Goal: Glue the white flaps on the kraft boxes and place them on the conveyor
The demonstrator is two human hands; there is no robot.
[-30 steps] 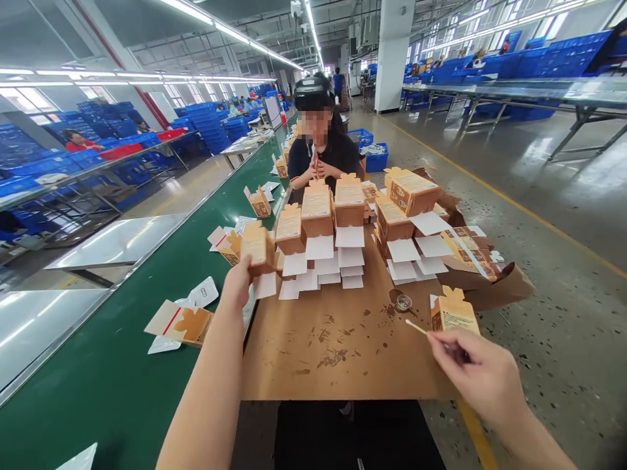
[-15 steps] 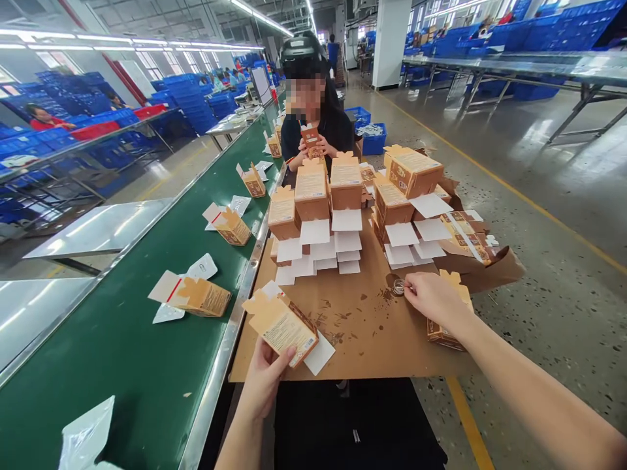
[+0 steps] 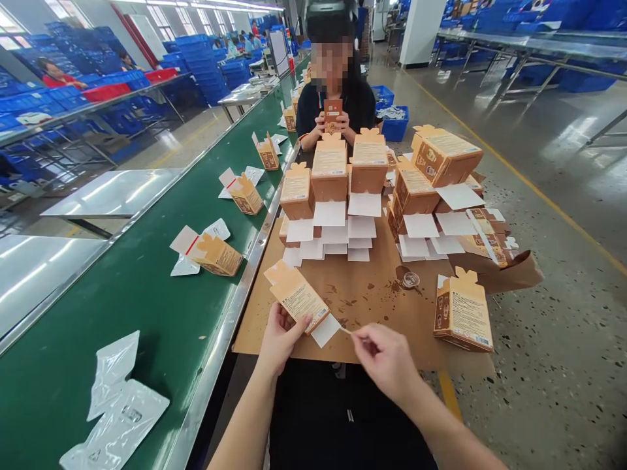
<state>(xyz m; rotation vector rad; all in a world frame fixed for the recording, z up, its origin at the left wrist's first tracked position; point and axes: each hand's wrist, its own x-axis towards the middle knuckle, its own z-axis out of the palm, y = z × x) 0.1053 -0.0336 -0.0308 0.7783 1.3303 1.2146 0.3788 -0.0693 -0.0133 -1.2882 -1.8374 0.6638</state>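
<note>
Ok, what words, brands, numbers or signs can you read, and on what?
Nothing is legible.
Box in the left hand: printed lines, too small.
Lone box at right: printed lines, too small.
Stacked boxes: printed lines, too small.
Near silver pouches: dark marks, blurred.
Co-worker's box: print too small.

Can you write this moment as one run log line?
left hand: holds carton | right hand: holds thin stick at white flap, contact unclear | small dish: on cardboard | pouches: on green belt
</note>
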